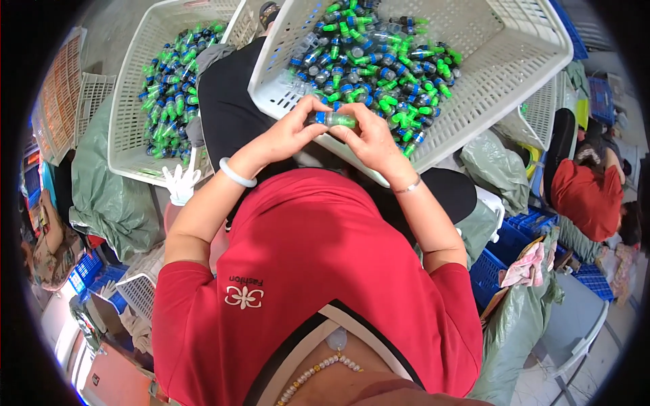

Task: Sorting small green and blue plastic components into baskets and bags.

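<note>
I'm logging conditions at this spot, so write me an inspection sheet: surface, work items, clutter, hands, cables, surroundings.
Surface: no worktop visible; the hands work at the near rim of the large white crate.
Work items: one bottle in hand; many more bottles, with green tops and blue bands, in this crate and the left crate.
Clutter: white glove by the left crate; green sack at left.
Hands: left hand grips the bottle's dark end, right hand its green end.
Cables: nothing seen.
Surroundings: person in red at right; blue crate nearer.

A white flower (244, 296) marks the red shirt (325, 264).
</note>
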The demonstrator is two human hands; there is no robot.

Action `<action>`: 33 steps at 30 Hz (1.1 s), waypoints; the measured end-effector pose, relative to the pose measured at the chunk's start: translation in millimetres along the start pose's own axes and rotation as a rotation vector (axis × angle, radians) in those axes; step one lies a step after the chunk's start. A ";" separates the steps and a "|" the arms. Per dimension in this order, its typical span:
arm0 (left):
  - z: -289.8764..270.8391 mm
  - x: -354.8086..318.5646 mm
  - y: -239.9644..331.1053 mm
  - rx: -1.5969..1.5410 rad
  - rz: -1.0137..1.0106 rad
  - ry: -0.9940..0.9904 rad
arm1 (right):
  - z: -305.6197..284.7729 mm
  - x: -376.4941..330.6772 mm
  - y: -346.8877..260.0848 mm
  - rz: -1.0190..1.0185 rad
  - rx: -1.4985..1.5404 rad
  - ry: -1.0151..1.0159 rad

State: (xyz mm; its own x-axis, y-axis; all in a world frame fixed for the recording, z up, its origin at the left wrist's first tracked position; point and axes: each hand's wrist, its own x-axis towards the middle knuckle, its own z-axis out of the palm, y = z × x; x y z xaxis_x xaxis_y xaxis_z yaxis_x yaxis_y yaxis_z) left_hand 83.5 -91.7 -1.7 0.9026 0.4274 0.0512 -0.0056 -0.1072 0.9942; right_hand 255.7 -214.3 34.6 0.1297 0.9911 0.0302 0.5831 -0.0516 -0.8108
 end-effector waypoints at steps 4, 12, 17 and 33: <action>1.9 -17.4 -4.4 0.071 -0.034 0.075 | 3.1 1.9 -0.6 0.199 0.112 -0.057; -136.8 -31.1 -17.5 1.135 -0.004 0.917 | -8.8 -47.0 46.5 0.355 -0.898 0.224; -112.7 23.9 -39.1 0.932 0.147 0.502 | 6.6 -37.1 76.9 0.465 -0.889 0.206; -92.3 71.5 -71.8 0.704 -0.140 0.617 | 25.5 125.2 108.6 0.062 -0.588 0.240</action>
State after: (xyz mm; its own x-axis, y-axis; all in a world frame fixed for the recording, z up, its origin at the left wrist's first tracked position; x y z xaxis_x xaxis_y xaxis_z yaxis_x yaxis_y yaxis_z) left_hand 108.7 29.5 -60.7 0.4869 0.8553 0.1771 0.5282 -0.4498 0.7202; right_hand 314.8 -92.7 -64.6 0.3137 0.9326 0.1787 0.9026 -0.2345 -0.3610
